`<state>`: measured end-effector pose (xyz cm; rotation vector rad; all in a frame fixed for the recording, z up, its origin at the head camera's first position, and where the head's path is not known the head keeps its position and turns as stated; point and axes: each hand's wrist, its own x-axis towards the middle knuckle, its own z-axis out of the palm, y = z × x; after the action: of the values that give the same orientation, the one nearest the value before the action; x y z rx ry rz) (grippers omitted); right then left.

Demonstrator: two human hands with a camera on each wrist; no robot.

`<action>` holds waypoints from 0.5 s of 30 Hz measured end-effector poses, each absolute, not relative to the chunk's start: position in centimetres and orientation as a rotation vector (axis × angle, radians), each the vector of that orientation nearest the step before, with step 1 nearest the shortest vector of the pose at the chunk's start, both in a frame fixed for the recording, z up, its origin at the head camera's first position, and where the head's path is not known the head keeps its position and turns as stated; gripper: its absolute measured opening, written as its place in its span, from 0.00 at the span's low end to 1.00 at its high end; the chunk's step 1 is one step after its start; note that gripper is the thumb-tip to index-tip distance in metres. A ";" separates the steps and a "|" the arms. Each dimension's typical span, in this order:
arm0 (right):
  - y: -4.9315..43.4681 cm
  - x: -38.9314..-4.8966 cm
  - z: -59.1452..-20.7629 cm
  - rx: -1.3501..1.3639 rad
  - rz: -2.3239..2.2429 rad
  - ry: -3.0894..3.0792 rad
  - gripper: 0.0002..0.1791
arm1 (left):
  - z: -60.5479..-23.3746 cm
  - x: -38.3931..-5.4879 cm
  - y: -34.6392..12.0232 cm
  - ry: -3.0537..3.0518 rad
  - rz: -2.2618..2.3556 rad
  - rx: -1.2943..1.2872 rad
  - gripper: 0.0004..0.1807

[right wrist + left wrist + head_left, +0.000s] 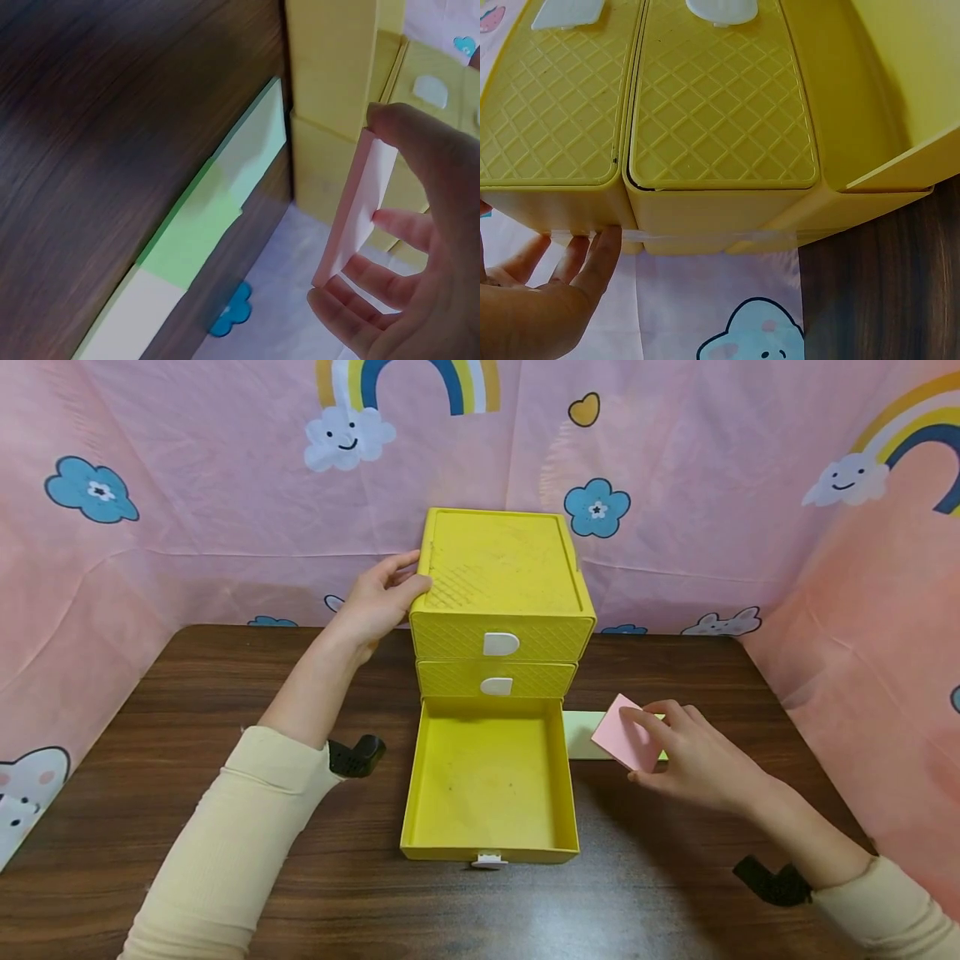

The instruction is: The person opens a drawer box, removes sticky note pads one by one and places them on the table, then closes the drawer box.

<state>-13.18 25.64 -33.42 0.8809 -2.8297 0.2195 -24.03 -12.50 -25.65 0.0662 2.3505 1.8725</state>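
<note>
A yellow drawer cabinet [504, 560] stands on the table with its bottom drawer [491, 785] pulled out and two upper drawers closed. My left hand [382, 602] rests against the cabinet's upper left side, its fingertips touching the side wall in the left wrist view and its thumb at the top edge. My right hand [693, 752] pinches a pink sticky note pad [628, 735] between thumb and fingers, to the right of the open drawer. Below it on the table lies a pale green sticky note pad [581, 735], in line with a brighter green pad [191, 232] and a whitish pad [127, 315].
The dark wooden table [300, 877] meets a pink patterned cloth [247, 485] at the back and sides. White handles mark the drawers, including the upper handle [501, 644]. Inside the pulled-out drawer only its bare yellow floor shows.
</note>
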 end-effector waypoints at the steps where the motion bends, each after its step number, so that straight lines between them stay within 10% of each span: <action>1: 25.8 -13.3 -33.5 0.867 0.224 -2.836 0.41 | -25.6 -24.0 -12.5 2.350 1.871 0.066 0.30; 15: 29.0 -14.1 -34.8 0.670 0.238 -2.995 0.39 | -25.7 -23.9 -12.6 2.336 1.885 0.072 0.30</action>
<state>-14.12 28.96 -34.80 0.6702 -2.9954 0.2377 -23.94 -12.58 -25.70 0.0725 2.3364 1.8852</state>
